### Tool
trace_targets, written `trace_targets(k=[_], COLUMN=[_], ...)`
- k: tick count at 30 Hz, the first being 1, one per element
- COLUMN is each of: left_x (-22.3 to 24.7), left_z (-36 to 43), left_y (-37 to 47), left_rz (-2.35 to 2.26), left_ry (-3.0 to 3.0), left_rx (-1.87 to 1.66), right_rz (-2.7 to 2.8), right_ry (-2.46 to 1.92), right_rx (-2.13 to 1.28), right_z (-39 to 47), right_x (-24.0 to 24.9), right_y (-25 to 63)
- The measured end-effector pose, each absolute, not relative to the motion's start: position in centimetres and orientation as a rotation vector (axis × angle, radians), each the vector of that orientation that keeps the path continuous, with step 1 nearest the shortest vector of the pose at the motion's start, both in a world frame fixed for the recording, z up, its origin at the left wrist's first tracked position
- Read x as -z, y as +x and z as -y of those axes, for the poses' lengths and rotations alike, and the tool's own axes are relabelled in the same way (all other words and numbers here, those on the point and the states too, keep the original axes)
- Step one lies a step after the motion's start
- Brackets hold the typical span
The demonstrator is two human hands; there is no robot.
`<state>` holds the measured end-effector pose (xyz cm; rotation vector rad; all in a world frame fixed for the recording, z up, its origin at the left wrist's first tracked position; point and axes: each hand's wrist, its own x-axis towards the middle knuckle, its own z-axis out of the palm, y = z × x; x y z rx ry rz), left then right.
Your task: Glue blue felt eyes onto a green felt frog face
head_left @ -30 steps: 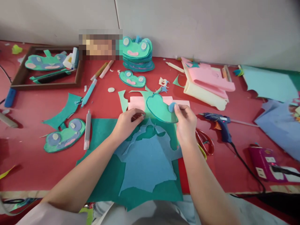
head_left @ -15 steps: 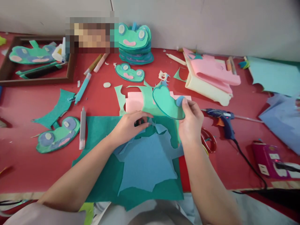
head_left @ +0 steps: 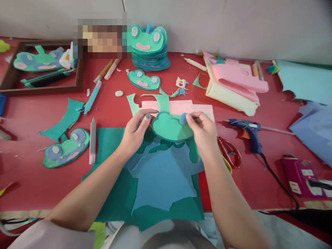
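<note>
My right hand [head_left: 204, 129] pinches a green felt frog-head shape [head_left: 168, 128] and a small blue felt circle [head_left: 183, 118] near its upper right. The shape has a darker green edge and no face on it. My left hand [head_left: 137, 129] is beside the shape's left end, thumb and index finger apart; its other fingers are partly hidden, and it does not appear to grip the felt. Below both hands, a cut-up blue felt sheet [head_left: 163, 180] lies on a dark green felt sheet [head_left: 114, 193].
Finished frog faces [head_left: 149, 48] are stacked at the back. A glue gun [head_left: 249, 129] with its cord and red-handled scissors [head_left: 229, 152] lie to the right. Pink felt [head_left: 236, 76], a wooden frame [head_left: 41, 90] and pens [head_left: 92, 141] surround the work.
My right hand has brought the frog-head shape lower and to the left, turning it level. My left hand has lifted away from the blue scraps to the shape's left end.
</note>
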<state>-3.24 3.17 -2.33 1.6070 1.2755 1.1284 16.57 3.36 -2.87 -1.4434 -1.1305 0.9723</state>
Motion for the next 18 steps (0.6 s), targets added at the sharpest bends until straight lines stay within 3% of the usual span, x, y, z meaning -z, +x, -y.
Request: trace_targets(k=[18], left_x=[3.2], left_z=[-3.1], left_y=[-3.1], left_rz=[-1.453], left_ry=[1.809], left_rx=[-0.96], right_rz=[1.504], right_ry=[-1.684], right_rx=[-0.65], right_z=[-2.8], right_x=[3.0], right_y=[16.1])
